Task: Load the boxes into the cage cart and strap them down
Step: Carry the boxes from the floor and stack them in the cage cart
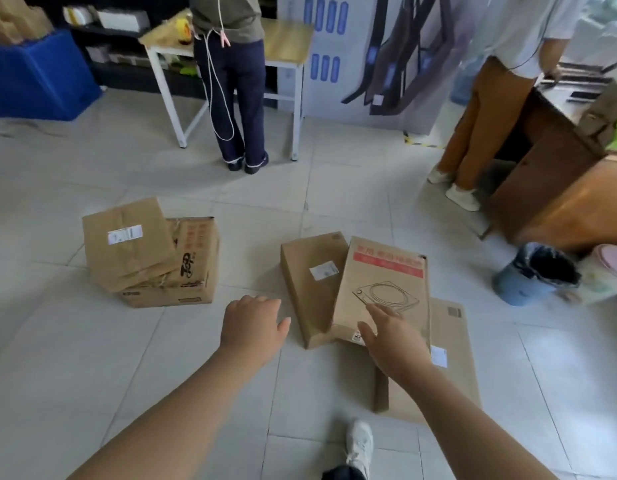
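Observation:
Several cardboard boxes lie on the tiled floor. A flat box with a red band and a line drawing (pixel 383 289) rests tilted on top of a plain box with a white label (pixel 310 282) and another flat box (pixel 449 362). My right hand (pixel 386 337) hovers open over the near end of the red-band box; I cannot tell if it touches. My left hand (pixel 250 323) is open above the floor, just left of the plain box. At the left a labelled box (pixel 127 244) leans on a printed carton (pixel 193 268). No cage cart is in view.
One person stands at a white-legged table (pixel 289 39) at the back, another at a wooden desk (pixel 549 168) on the right. A blue bin with a black liner (pixel 532 275) stands right of the boxes. A blue crate (pixel 37 71) sits far left. My white shoe (pixel 359 445) is below.

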The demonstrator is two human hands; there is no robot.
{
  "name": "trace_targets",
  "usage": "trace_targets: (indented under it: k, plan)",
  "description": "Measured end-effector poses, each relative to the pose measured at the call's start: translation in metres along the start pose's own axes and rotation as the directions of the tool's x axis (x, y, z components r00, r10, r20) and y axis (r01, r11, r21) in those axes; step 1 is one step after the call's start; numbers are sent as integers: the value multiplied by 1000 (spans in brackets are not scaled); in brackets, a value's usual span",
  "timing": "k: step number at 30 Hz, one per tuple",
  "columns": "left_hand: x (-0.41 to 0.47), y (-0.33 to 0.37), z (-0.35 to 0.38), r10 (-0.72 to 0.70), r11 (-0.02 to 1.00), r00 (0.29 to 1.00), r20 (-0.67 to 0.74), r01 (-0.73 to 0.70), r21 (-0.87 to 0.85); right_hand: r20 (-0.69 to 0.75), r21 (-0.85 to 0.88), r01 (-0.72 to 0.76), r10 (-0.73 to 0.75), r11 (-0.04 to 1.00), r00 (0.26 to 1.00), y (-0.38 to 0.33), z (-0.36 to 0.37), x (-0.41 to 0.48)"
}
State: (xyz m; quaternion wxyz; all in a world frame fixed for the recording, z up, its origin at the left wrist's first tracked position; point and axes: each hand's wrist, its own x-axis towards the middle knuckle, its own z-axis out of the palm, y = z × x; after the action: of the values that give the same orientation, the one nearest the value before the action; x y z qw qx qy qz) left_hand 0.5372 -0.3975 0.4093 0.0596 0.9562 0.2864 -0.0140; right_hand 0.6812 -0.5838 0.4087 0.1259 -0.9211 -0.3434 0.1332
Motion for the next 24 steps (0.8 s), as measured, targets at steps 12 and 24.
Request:
trace_targets:
  k: [12, 24]
  plan:
    - [204, 140, 161, -14, 997, 994, 111, 22, -73, 95, -1, -157, 157, 988, 983, 230, 47, 179]
    - [322, 191, 387, -51, 997, 953, 300, 33, 64, 281, -63, -351, 354, 934, 892, 384, 224, 274]
